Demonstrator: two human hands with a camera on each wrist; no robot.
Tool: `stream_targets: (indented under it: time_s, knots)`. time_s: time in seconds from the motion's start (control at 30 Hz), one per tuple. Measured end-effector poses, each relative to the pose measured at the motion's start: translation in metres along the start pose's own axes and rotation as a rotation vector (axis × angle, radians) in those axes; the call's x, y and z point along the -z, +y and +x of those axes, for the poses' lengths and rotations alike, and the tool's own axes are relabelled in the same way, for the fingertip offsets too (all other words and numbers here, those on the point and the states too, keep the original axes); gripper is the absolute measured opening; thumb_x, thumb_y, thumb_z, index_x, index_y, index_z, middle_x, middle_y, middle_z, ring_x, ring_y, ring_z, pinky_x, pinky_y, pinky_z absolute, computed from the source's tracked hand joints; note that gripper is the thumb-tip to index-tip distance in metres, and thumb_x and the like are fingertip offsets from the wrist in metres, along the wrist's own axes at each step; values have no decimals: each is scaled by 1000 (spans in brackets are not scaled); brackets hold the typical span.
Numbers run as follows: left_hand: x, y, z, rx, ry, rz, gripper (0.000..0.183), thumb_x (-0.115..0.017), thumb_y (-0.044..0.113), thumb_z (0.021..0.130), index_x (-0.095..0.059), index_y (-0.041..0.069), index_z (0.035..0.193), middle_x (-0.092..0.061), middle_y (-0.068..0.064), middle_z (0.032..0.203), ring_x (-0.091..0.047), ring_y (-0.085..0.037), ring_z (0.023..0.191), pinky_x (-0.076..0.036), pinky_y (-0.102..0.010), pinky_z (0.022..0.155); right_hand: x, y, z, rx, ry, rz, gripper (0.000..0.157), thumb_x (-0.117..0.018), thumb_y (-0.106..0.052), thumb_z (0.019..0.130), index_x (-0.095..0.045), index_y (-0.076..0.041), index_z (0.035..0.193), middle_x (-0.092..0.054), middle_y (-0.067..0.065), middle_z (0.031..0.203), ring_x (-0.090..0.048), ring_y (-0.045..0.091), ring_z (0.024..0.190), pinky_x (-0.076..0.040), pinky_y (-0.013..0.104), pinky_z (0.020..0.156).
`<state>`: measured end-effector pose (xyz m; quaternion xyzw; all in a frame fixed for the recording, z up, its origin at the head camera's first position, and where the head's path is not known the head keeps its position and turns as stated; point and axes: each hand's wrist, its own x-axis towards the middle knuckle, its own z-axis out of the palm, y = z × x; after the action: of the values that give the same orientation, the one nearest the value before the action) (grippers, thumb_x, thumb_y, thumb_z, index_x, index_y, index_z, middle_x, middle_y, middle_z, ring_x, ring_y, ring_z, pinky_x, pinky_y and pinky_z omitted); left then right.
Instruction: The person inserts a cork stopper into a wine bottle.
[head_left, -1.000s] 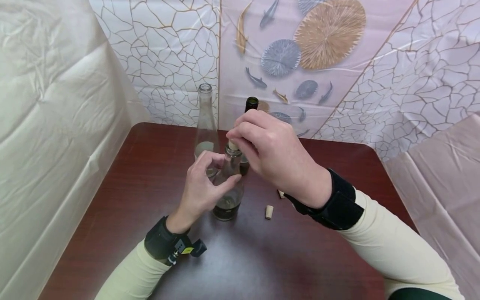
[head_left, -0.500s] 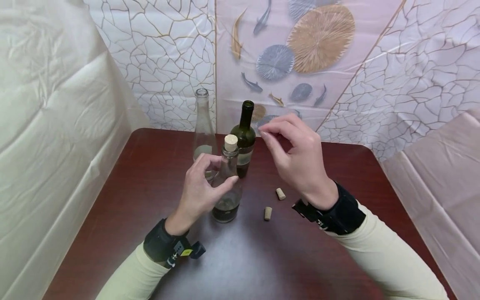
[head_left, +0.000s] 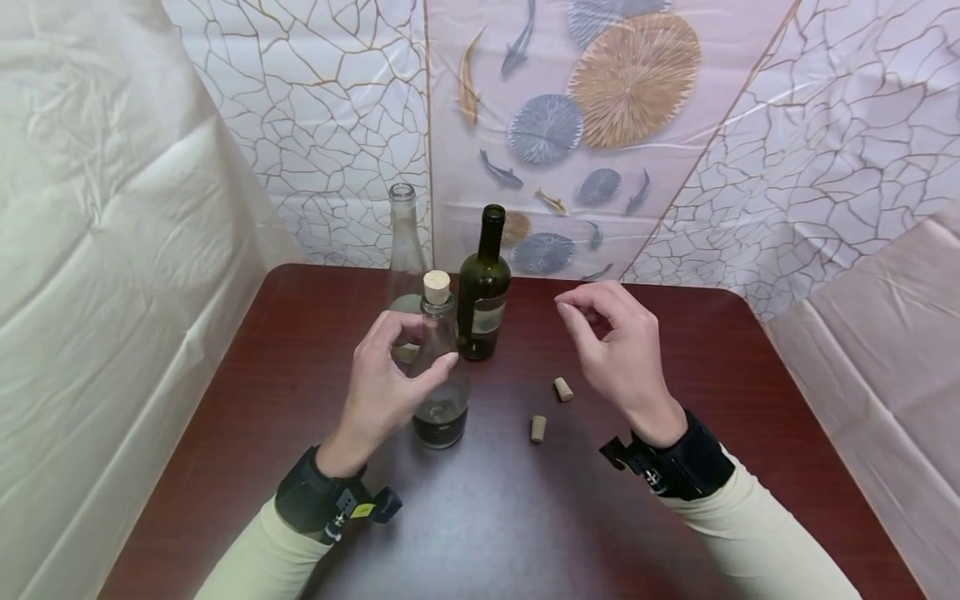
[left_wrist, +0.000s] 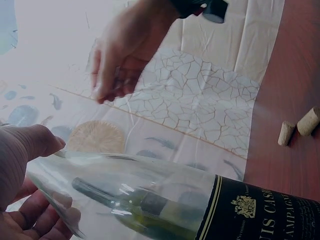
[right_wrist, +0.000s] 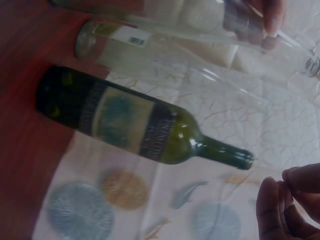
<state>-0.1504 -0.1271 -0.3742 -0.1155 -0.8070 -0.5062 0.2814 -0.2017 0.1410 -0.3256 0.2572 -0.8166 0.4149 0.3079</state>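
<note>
My left hand (head_left: pixel 386 367) grips a clear glass bottle (head_left: pixel 442 400) round its upper part, thumb on one side and fingers on the other. A cork (head_left: pixel 437 287) sits in the bottle's mouth with its top standing above the rim. In the left wrist view the bottle's black label (left_wrist: pixel 250 210) shows. My right hand (head_left: pixel 618 350) hovers to the right, above the table, its fingers loosely curled and holding nothing. Nearest below it lie two loose corks, one farther cork (head_left: pixel 562 389) and one nearer cork (head_left: pixel 537 429).
Behind the held bottle stand a green wine bottle (head_left: pixel 483 292) and another clear bottle (head_left: pixel 405 250), both uncorked. The dark red table (head_left: pixel 300 350) ends at a patterned cloth backdrop (head_left: pixel 337 125). Pale cloth (head_left: pixel 97 250) hangs along the sides.
My right hand has let go of the cork in the bottle's mouth and moved away to the right and down. The held bottle has shifted slightly left in my left hand.
</note>
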Motion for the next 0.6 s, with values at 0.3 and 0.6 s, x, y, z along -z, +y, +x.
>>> stream_targets:
  time_s: [0.3, 0.6]
  knots:
    - [19, -11, -2, 12, 58, 31, 40, -90, 11, 79, -68, 5, 111, -67, -8, 107, -61, -15, 97, -48, -24, 84, 4, 21, -18, -97, 13, -10, 6, -74, -8, 96, -80, -9, 97, -72, 4, 93, -54, 0, 74, -43, 13, 65]
    - [37, -22, -1, 48, 102, 69, 40, -90, 7, 78, -66, 2, 110, -67, -11, 110, -56, -16, 95, -45, -24, 83, 7, 38, -32, -155, 17, -39, 5, -75, -8, 96, -80, -9, 97, -72, 4, 91, -55, -4, 75, -44, 11, 66]
